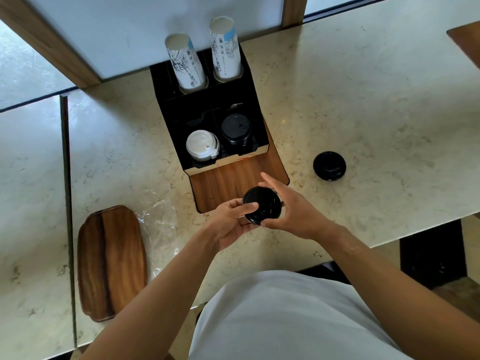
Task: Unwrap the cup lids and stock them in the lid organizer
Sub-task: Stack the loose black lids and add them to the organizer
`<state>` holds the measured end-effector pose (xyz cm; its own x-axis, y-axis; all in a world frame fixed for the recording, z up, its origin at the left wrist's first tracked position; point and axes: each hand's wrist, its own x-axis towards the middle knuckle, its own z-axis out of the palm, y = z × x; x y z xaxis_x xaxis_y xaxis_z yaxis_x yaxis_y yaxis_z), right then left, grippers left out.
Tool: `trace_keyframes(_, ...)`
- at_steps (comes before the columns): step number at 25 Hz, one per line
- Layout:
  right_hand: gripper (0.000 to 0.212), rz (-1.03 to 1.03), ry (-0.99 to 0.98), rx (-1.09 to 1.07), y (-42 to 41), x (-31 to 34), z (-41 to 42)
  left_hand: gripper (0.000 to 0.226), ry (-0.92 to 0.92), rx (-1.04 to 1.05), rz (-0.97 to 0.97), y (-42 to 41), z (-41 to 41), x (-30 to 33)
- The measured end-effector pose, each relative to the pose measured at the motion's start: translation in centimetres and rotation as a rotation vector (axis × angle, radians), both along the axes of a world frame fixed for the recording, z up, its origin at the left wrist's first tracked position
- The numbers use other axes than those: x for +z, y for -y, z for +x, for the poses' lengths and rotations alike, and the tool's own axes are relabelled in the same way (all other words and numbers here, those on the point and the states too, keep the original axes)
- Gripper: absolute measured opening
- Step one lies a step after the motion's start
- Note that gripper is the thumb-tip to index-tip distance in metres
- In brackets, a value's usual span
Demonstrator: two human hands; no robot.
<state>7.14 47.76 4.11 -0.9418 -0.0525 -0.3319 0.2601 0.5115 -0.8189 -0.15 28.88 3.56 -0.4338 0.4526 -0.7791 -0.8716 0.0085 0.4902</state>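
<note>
Black lids (262, 205) gripped between left hand (231, 222) and right hand (293, 211).

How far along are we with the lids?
Done: wrap lies empty on the counter; white lids and black lids sit in the organizer. In hand: both hands, left and right, hold a black stack. Left: slot that stack, plus the loose lid on the counter.

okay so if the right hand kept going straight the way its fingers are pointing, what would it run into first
The right hand points up-left over the black lids it holds. Straight on, it would likely meet the lid organizer, first its wooden front, then the compartment of white lids, though depth is unclear.
</note>
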Motion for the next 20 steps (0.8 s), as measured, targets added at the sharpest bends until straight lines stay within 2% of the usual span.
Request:
trace_keyframes(3,0.11,-0.009,0.02,-0.021,-0.3,-0.3,0.1,0.041,-0.012,0.046,-0.112,-1.4,-0.3,-0.5)
trace_keyframes(5,0.099,-0.008,0.048,-0.074,-1.3,-0.6,0.1,0.041,-0.02,0.05,-0.155,-2.1,-0.6,-0.8)
trace_keyframes(8,0.063,0.143,0.025,-0.354,-4.1,-2.0,-0.5,0.044,-0.027,0.033,-0.2,-2.8,-1.5,-1.1)
trace_keyframes(10,0.053,0.284,0.025,-0.57,-6.8,-3.0,-1.1,0.044,-0.024,0.017,-0.214,-3.2,-2.0,-1.4)
trace_keyframes(12,0.058,0.409,0.082,-0.681,-9.7,-3.9,-1.8,0.042,-0.019,0.006,-0.223,-3.9,-2.3,-1.5)
trace_keyframes(14,0.073,0.484,0.148,-0.693,-12.0,-4.6,-2.2,0.041,-0.018,0.004,-0.228,-4.3,-2.6,-1.5)
trace_keyframes(17,0.093,0.5,0.201,-0.644,-14.1,-5.6,-2.6,0.044,0.003,0.009,-0.224,-5.1,-2.9,-1.7)
trace_keyframes(20,0.101,0.504,0.203,-0.547,-14.7,-6.7,-2.9,0.042,0.02,0.007,-0.206,-5.7,-3.2,-1.7)
